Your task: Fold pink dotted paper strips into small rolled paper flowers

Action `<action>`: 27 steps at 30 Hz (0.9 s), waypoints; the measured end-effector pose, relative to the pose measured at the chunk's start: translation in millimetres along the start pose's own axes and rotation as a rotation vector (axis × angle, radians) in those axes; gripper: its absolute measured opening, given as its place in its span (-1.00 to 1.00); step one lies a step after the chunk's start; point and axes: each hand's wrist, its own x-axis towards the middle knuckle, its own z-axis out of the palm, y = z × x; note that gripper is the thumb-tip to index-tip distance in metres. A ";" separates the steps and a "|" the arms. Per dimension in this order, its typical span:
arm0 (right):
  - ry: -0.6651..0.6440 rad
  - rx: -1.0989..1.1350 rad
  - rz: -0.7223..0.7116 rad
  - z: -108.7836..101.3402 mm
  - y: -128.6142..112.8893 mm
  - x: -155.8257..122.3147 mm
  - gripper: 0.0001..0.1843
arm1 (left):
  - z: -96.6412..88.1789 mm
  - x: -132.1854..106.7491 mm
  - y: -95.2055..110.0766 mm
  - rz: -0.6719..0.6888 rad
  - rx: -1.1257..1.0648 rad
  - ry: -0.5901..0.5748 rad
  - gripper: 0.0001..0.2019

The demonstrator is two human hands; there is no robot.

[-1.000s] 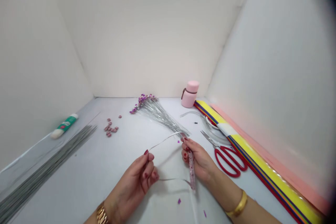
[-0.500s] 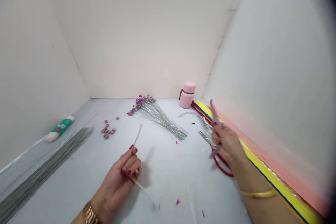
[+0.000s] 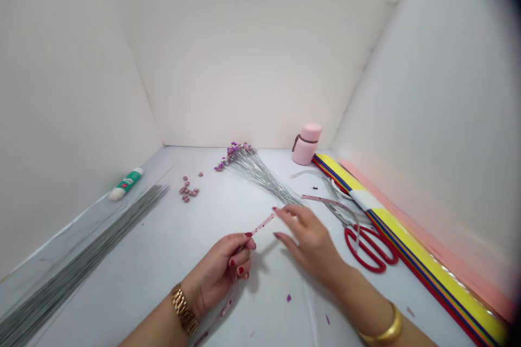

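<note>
White tabletop (image 3: 134, 287): left grip (image 3: 223, 268) pinches patterned strip (image 3: 264, 224), its upper end beside the parted right grip (image 3: 312, 241).

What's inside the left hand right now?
A red-speckled pink strip, visible above the left hand and trailing below. The stretch within the curled fingers is covered, so it cannot be seen.

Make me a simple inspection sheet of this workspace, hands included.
Surface: white tabletop with purple scraps.
Job's things: patterned strip; second strip lies across red-handled scissors.
Clutter: silver-stemmed bundle, small pink pieces, green-and-white tube, grey stems, pink bottle, coloured sheets.
Hands: left hand grips the patterned strip; right hand is open by its upper end, contact unclear.
Cables: nothing seen.
Surroundings: white walls behind and on both sides.
</note>
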 end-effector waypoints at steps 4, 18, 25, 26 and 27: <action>-0.115 -0.070 -0.124 10.3 -19.5 -0.7 -0.77 | 3.4 0.9 -0.9 -0.003 0.062 -0.005 -0.79; -0.077 0.035 0.081 12.4 -14.3 -9.8 -0.77 | -10.3 1.3 -8.8 0.809 1.386 0.221 -0.84; -0.099 0.117 0.229 12.8 -24.5 -3.1 -0.74 | 1.2 -4.6 0.2 0.934 1.886 0.336 -0.76; -0.116 0.217 0.282 12.4 -26.2 -1.8 -0.75 | 1.8 -5.3 1.4 0.954 1.934 0.356 -0.76; -0.133 0.377 0.379 12.2 -28.0 -0.5 -0.77 | 2.0 -5.8 2.3 0.979 1.949 0.370 -0.76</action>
